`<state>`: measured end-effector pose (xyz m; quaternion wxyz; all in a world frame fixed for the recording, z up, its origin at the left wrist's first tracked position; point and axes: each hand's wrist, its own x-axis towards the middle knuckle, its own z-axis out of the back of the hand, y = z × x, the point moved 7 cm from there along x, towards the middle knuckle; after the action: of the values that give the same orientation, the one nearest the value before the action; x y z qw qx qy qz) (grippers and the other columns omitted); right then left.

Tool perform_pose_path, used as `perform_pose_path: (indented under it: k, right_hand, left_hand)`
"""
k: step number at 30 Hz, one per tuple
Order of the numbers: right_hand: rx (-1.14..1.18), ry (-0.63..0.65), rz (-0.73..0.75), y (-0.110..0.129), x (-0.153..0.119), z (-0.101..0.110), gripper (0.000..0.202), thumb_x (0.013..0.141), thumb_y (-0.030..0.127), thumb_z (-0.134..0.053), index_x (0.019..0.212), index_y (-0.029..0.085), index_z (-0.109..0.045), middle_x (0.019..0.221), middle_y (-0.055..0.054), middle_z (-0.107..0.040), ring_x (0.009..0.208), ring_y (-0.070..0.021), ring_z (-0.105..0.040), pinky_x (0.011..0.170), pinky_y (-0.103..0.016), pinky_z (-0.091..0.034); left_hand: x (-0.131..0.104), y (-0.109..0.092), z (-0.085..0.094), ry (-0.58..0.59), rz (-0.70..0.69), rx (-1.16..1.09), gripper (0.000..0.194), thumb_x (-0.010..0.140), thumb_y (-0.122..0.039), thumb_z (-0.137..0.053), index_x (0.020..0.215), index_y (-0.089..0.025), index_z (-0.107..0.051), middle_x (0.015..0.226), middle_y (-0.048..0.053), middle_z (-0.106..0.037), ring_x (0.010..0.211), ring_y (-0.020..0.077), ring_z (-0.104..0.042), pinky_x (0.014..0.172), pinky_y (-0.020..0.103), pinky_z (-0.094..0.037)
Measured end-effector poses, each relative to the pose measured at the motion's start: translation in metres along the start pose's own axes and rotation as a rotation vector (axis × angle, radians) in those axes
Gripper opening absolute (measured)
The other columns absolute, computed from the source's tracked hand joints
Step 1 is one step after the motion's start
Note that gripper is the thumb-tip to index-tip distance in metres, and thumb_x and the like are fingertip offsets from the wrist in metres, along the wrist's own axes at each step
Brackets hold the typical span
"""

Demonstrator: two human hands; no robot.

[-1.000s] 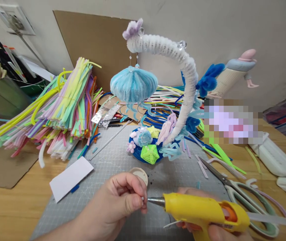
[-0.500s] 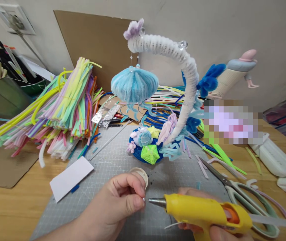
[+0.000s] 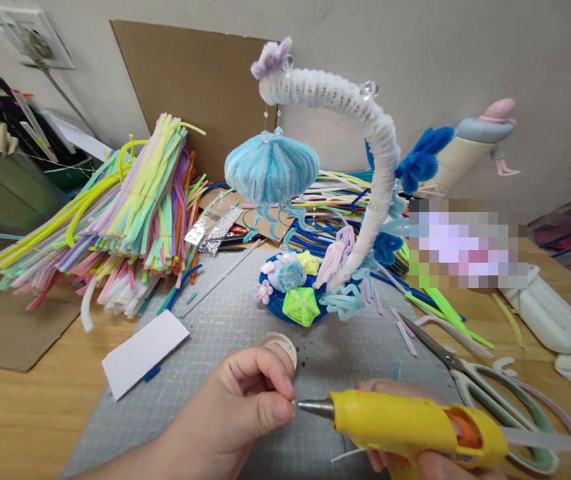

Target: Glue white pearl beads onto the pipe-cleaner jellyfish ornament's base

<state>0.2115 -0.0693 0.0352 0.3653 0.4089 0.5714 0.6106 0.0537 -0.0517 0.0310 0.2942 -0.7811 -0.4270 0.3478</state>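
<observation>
My left hand [image 3: 248, 400] is low in the middle, thumb and forefinger pinched on a tiny clear bead [image 3: 294, 404]. My right hand [image 3: 435, 463] grips a yellow glue gun [image 3: 395, 420], whose metal nozzle points left and meets the bead or stops just beside it. A small round pale dish [image 3: 285, 347] is partly hidden behind my left fingers. Beyond my hands stands a white fuzzy arch [image 3: 383, 153] on a blue base [image 3: 278, 303] decorated with a green star [image 3: 301, 307]. From the arch's tip hangs a light blue jellyfish [image 3: 271, 167].
Bundled pipe cleaners [image 3: 140, 200] lie at the left, near a white card [image 3: 145, 353] on the grey cutting mat [image 3: 205, 353]. Open scissors [image 3: 470, 380] rest at the right, partly behind the glue gun. Cardboard [image 3: 190, 93] leans on the wall.
The gap between my left fingertips and the nozzle has closed, so the nozzle tip is now at the bead. The whole view has shifted slightly.
</observation>
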Motion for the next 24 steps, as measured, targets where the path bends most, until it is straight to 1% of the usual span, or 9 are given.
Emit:
perform_pose_path:
  k: [1, 3, 6, 8, 12, 16, 20, 22, 24]
  right_hand:
    - [-0.018, 0.006, 0.009, 0.0017, 0.0001, -0.0006, 0.041, 0.079, 0.065, -0.050, 0.071, 0.030, -0.070, 0.060, -0.002, -0.061, 0.054, -0.0196, -0.056, 0.053, -0.029, -0.044]
    - [-0.027, -0.004, 0.007, 0.0041, 0.0007, -0.0008, 0.042, 0.076, 0.067, -0.052, 0.070, 0.029, -0.069, 0.061, -0.002, -0.060, 0.055, -0.0200, -0.056, 0.054, -0.030, -0.044]
    - [0.000, -0.012, -0.027, 0.0040, 0.0011, -0.0012, 0.044, 0.072, 0.070, -0.054, 0.064, 0.028, -0.068, 0.057, -0.002, -0.058, 0.051, -0.0193, -0.052, 0.051, -0.030, -0.042]
    - [-0.002, -0.022, -0.030, 0.0037, 0.0011, -0.0004, 0.045, 0.073, 0.069, -0.053, 0.063, 0.028, -0.067, 0.056, -0.002, -0.057, 0.050, -0.0194, -0.052, 0.050, -0.030, -0.042]
    - [-0.036, -0.019, 0.035, 0.0051, 0.0015, 0.0007, 0.043, 0.074, 0.068, -0.054, 0.068, 0.029, -0.069, 0.057, -0.002, -0.060, 0.052, -0.0201, -0.055, 0.050, -0.030, -0.043]
    - [-0.064, -0.006, 0.109, 0.0041, 0.0008, 0.0031, 0.038, 0.084, 0.060, -0.047, 0.078, 0.030, -0.069, 0.060, -0.001, -0.063, 0.050, -0.0175, -0.056, 0.048, -0.027, -0.044]
    - [-0.130, 0.035, 0.166, 0.0026, -0.0012, 0.0048, 0.036, 0.087, 0.058, -0.045, 0.085, 0.032, -0.069, 0.060, 0.000, -0.064, 0.051, -0.0183, -0.059, 0.050, -0.027, -0.046]
    - [-0.136, 0.035, 0.176, 0.0025, -0.0011, 0.0062, 0.036, 0.087, 0.058, -0.043, 0.085, 0.033, -0.069, 0.060, 0.000, -0.064, 0.049, -0.0182, -0.058, 0.047, -0.027, -0.045]
    - [-0.142, 0.027, 0.156, 0.0023, -0.0003, 0.0065, 0.036, 0.087, 0.058, -0.043, 0.082, 0.033, -0.069, 0.060, 0.000, -0.064, 0.050, -0.0187, -0.057, 0.047, -0.027, -0.044]
  left_hand:
    - [0.0005, -0.0001, -0.0003, 0.001, -0.001, -0.003, 0.022, 0.058, -0.035, -0.083, 0.058, -0.021, -0.067, 0.067, -0.002, -0.047, 0.070, 0.0131, -0.041, 0.063, 0.025, -0.027]
    - [0.0013, -0.0001, -0.0009, 0.008, -0.002, -0.004, 0.022, 0.058, -0.035, -0.083, 0.058, -0.021, -0.067, 0.067, -0.002, -0.047, 0.070, 0.0132, -0.041, 0.063, 0.025, -0.027]
    - [0.0014, -0.0001, -0.0005, 0.009, -0.006, -0.007, 0.020, 0.059, -0.035, -0.082, 0.060, -0.021, -0.068, 0.067, -0.002, -0.048, 0.070, 0.0133, -0.041, 0.063, 0.025, -0.027]
    - [0.0007, -0.0001, -0.0001, 0.012, -0.009, -0.008, 0.019, 0.060, -0.034, -0.082, 0.061, -0.022, -0.068, 0.068, -0.002, -0.048, 0.070, 0.0133, -0.041, 0.064, 0.025, -0.027]
    - [0.0001, -0.0005, 0.0002, 0.015, -0.017, -0.011, 0.017, 0.061, -0.033, -0.082, 0.060, -0.022, -0.068, 0.068, -0.002, -0.048, 0.070, 0.0132, -0.041, 0.064, 0.025, -0.027]
    - [0.0007, -0.0001, -0.0006, 0.019, -0.009, -0.012, 0.017, 0.062, -0.033, -0.081, 0.061, -0.022, -0.068, 0.068, -0.002, -0.048, 0.070, 0.0132, -0.041, 0.064, 0.025, -0.027]
    - [0.0000, 0.0010, 0.0006, 0.007, -0.009, -0.011, 0.021, 0.059, -0.035, -0.083, 0.060, -0.021, -0.068, 0.068, -0.002, -0.047, 0.070, 0.0131, -0.041, 0.064, 0.025, -0.027]
    - [-0.0002, 0.0016, 0.0014, 0.004, -0.011, -0.010, 0.021, 0.058, -0.034, -0.083, 0.059, -0.020, -0.067, 0.067, -0.002, -0.047, 0.070, 0.0131, -0.041, 0.064, 0.025, -0.027]
    - [0.0002, 0.0018, 0.0017, 0.009, -0.014, -0.012, 0.020, 0.058, -0.034, -0.083, 0.059, -0.021, -0.068, 0.067, -0.002, -0.047, 0.070, 0.0132, -0.041, 0.063, 0.026, -0.027]
